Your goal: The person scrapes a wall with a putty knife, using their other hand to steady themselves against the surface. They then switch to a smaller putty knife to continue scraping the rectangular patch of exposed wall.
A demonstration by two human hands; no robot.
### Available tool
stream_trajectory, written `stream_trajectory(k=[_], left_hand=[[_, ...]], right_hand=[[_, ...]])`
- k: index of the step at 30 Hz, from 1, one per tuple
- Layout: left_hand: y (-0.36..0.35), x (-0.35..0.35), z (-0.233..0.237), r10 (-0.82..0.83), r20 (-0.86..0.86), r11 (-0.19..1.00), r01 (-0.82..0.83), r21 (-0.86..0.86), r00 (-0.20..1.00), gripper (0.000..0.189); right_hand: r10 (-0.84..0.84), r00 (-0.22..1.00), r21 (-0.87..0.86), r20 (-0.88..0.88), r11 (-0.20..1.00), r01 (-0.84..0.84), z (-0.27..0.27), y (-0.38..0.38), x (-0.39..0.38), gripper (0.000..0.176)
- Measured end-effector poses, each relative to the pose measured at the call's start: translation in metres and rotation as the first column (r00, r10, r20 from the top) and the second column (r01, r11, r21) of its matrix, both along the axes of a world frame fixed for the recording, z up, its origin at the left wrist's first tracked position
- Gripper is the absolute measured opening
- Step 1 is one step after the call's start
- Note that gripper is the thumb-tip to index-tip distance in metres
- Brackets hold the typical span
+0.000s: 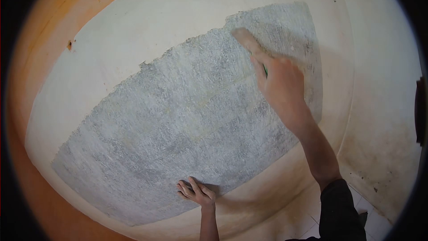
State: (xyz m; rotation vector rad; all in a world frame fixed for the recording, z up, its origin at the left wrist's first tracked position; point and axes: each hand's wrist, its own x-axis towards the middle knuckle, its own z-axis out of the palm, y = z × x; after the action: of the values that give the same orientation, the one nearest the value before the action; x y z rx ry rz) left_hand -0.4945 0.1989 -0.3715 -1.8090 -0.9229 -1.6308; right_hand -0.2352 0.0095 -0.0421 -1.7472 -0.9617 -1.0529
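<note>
Right hand [281, 85] (curled round something green [265, 69]) sits on the slanting grey patch [178, 120] at one o'clock, left hand [198, 193] spread flat at six.

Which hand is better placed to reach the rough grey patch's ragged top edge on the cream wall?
Right, probably: right hand is high on the rough grey patch, holding a green object; left hand lies flat at its bottom edge.

No readable text, label or number anywhere on the wall [133, 31].
</note>
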Motion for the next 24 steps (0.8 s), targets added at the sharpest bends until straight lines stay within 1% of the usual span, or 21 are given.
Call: stream_trajectory(k=[2,4,5,7,10,11,13,14,16,17,19,20,22,24], left_hand=[[0.002,0.000,-0.002,0.001,0.005,1.000,-0.001,-0.007,1.000,0.051],[0.004,0.000,-0.004,0.020,-0.018,1.000,-0.020,0.016,1.000,0.051],[0.003,0.000,-0.004,0.016,-0.019,1.000,-0.016,0.013,1.000,0.051],[0.003,-0.001,-0.004,-0.003,-0.021,1.000,0.004,0.011,1.000,0.051],[0.004,-0.003,-0.006,-0.001,-0.032,1.000,0.001,0.014,0.999,0.051],[0.004,-0.003,-0.007,0.008,-0.028,1.000,-0.008,0.008,1.000,0.051],[0.005,-0.003,-0.007,-0.008,-0.030,1.000,0.008,0.008,1.000,0.051],[0.005,-0.002,-0.007,-0.012,-0.033,1.000,0.012,0.008,0.999,0.051],[0.004,-0.003,-0.008,-0.044,-0.011,0.999,0.044,-0.012,0.999,0.049],[0.003,-0.004,-0.008,-0.049,-0.018,0.999,0.048,-0.015,0.999,0.049],[0.002,-0.003,-0.008,-0.054,-0.002,0.997,0.054,-0.051,0.999,0.049],[0.002,-0.002,-0.010,-0.052,0.009,0.997,0.052,-0.053,0.999,0.049],[0.001,-0.005,-0.009,-0.079,-0.007,0.994,0.078,-0.077,0.997,0.049],[-0.001,-0.004,-0.007,-0.098,0.002,0.991,0.098,-0.087,0.995,0.049]], right_hand=[[-0.015,0.999,0.009,0.034,1.000,0.015,-0.011,0.004,-0.004,0.027],[-0.055,0.994,0.062,0.091,0.997,0.050,-0.020,0.010,-0.004,0.031],[-0.059,0.994,0.058,0.090,0.997,0.054,-0.025,0.009,-0.008,0.031],[0.046,0.991,0.088,0.124,0.995,-0.057,-0.033,0.010,-0.016,0.032],[0.055,0.995,0.028,0.078,0.998,-0.057,-0.033,0.014,-0.013,0.029],[0.064,0.995,0.022,0.082,0.998,-0.066,-0.021,0.018,-0.012,0.029],[-0.016,0.992,0.081,0.122,0.997,0.007,0.015,0.020,-0.012,0.023],[-0.020,0.993,0.081,0.120,0.997,0.010,0.028,0.012,-0.021,0.023],[0.047,0.983,-0.139,-0.176,0.988,-0.072,0.045,-0.005,-0.038,0.022],[0.042,0.982,-0.141,-0.183,0.988,-0.069,0.035,-0.004,-0.039,0.022],[0.051,0.991,-0.053,-0.121,0.997,-0.058,0.010,0.000,-0.040,0.024],[0.053,0.993,-0.056,-0.109,0.997,-0.059,0.013,0.002,-0.038,0.024],[0.012,1.000,0.035,-0.023,0.999,-0.011,0.020,0.005,-0.033,0.024],[0.036,0.998,0.014,-0.041,0.999,-0.035,0.021,0.001,-0.032,0.024]])
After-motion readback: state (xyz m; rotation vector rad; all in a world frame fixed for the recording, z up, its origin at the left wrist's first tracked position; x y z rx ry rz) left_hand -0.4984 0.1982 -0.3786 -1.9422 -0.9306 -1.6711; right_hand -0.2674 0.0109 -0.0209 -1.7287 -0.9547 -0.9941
